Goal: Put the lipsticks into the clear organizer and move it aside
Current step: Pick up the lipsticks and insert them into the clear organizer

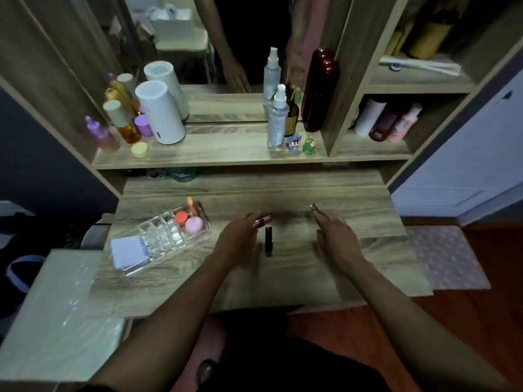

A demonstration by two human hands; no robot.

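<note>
white cylinder (162, 114), spray bottle (278, 118), two figurines (301, 144)

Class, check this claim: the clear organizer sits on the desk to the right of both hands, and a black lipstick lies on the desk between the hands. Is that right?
Not quite. In the head view the clear organizer sits to the left of both the left hand and the right hand, not the right. The black lipstick does lie on the desk between them.
</note>
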